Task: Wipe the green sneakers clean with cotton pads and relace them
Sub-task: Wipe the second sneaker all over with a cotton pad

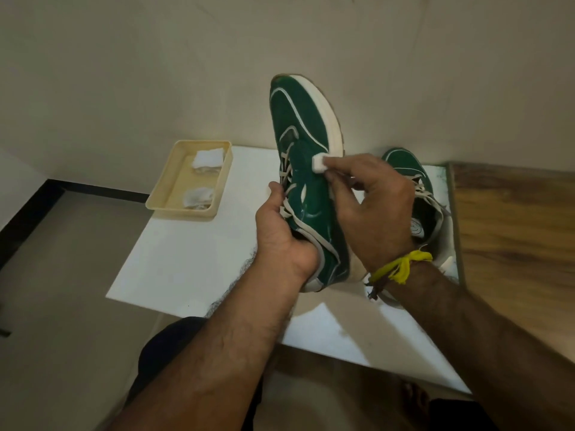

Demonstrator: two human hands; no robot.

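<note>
Head view shows our white table [193, 262], where 1 green sneaker [303, 169] is raised toe-far, probably to turn its side toward us. Our left hand [281, 231] grips its laced throat. Our right hand [373, 206] pinches a cotton pad [318, 163] against the upper. Spare pads wait in the tray [161, 194], far left.
</note>
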